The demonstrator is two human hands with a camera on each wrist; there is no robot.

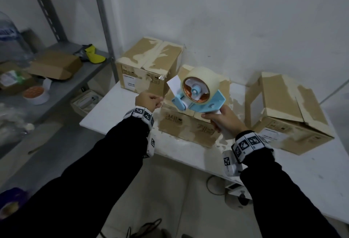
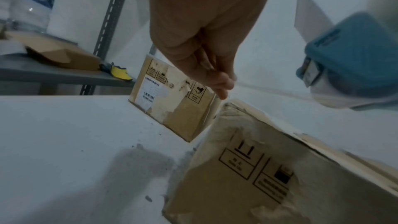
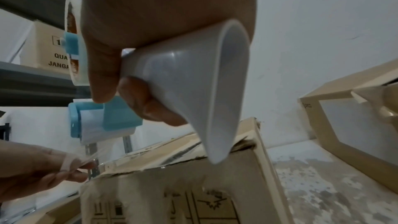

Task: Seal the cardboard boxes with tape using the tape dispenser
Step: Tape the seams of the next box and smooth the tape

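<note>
Right hand: fingers wrapped the white handle of the tape dispenser, held above the middle cardboard box at the worktop's near edge.
Left hand: fingers pinched the clear tape end.

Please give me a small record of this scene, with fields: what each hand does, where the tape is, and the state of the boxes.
right hand: the right hand grips the white handle of the blue plastic tape dispenser, held above the middle box
left hand: the left hand pinches the clear tape end pulled from the dispenser
middle cardboard box: flaps closed, on the white table
left cardboard box: closed, worn
right cardboard box: one flap raised
</note>
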